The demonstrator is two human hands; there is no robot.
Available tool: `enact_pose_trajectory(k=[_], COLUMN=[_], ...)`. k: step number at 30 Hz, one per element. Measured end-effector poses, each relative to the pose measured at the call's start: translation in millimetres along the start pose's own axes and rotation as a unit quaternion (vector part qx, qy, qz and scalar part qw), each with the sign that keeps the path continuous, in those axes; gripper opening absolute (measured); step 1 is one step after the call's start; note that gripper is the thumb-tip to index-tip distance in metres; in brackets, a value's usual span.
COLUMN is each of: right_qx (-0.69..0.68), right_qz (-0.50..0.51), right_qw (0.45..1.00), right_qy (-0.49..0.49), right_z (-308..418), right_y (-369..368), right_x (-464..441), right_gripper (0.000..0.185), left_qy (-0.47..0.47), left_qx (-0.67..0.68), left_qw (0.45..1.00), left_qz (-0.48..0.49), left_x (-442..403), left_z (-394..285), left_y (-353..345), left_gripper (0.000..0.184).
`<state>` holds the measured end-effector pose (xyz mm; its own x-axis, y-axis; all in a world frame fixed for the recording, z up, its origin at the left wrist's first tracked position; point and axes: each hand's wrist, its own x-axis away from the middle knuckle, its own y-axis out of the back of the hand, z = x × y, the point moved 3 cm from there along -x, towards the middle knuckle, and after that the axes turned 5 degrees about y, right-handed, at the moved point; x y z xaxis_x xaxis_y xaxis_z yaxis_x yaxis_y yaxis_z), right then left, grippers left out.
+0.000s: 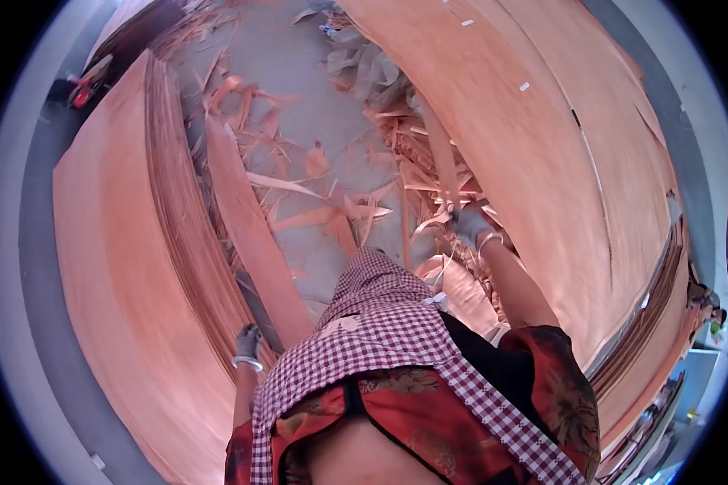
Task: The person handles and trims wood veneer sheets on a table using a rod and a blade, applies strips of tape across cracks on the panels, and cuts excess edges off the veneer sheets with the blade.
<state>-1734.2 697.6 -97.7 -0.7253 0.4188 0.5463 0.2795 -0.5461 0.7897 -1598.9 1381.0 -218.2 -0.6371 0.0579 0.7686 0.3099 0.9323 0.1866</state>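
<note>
My right hand [471, 225], in a grey glove with a white band at the wrist, is beside the large veneer sheets on the right. Its fingers are closed at the lower end of a narrow veneer strip [438, 153], which extends away from me. My left hand [248, 343], also gloved, is low at the inner edge of the left veneer stack [125, 234]. Its fingers are small and dark here, and their grip is unclear. Between the hands, a long veneer strip [247, 218] lies along the left stack.
Torn veneer scraps [315, 162] litter the grey floor [291, 73]. A heap of broken veneer [416, 153] and crumpled clear plastic [364, 69] lie against the right-hand veneer stack [510, 105]. My checked apron [380, 323] covers the lower middle of the view.
</note>
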Motion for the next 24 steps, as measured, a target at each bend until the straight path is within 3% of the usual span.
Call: enact_pose_trajectory(k=[1,2,5,6,8,10,12,14,15,16,18,21,24], right_qx=[0.047,0.060,0.109,0.121,0.146,0.144,0.117,0.042,0.009,-0.154,-0.460,-0.480,-0.491], right_qz=[0.096,0.083,0.068,0.063,0.061,0.047,0.002,0.023,0.037,0.084,0.187,0.212,0.208], right_qw=[0.994,0.995,0.991,0.990,0.987,0.988,0.990,0.983,0.973,0.961,0.850,0.842,0.843], right_qy=[0.015,0.004,0.030,0.031,0.025,0.038,0.078,0.176,0.226,0.216,0.175,0.127,0.070], right_z=[-2,13,57,59,87,136,177,220,242,264,309,359,378], right_y=[-17,-6,29,26,53,99,137,167,184,199,222,261,255], right_x=[-1,11,2,-12,-58,-92,-134,-179,-204,-224,-252,-308,-372], right_gripper=[0.043,0.043,0.040,0.036,0.031,0.028,0.027,0.031,0.033,0.036,0.045,0.055,0.048], left_qy=[-0.010,-0.019,-0.036,-0.109,-0.134,-0.062,-0.053,-0.061,-0.064,-0.068,0.023,0.086,0.107], left_qx=[0.000,0.003,0.115,-0.012,-0.227,-0.148,-0.293,-0.329,-0.298,-0.267,-0.279,-0.262,-0.257], left_qw=[1.000,0.999,0.993,0.994,0.965,0.985,0.953,0.942,0.952,0.961,0.960,0.961,0.960], left_qz=[-0.022,-0.044,0.014,-0.017,-0.018,0.063,0.059,0.032,0.021,0.009,0.015,0.009,0.013], left_x=[-18,-37,-73,-97,-92,-146,-136,-142,-193,-240,-220,-252,-305], left_z=[-37,-71,-173,-189,-259,-243,-288,-310,-258,-211,-259,-312,-362], left_y=[-4,-9,-46,-50,-73,-71,-78,-71,-52,-34,-28,-20,-9], left_gripper=[0.022,0.021,0.015,0.017,0.021,0.025,0.028,0.030,0.028,0.027,0.027,0.028,0.028])
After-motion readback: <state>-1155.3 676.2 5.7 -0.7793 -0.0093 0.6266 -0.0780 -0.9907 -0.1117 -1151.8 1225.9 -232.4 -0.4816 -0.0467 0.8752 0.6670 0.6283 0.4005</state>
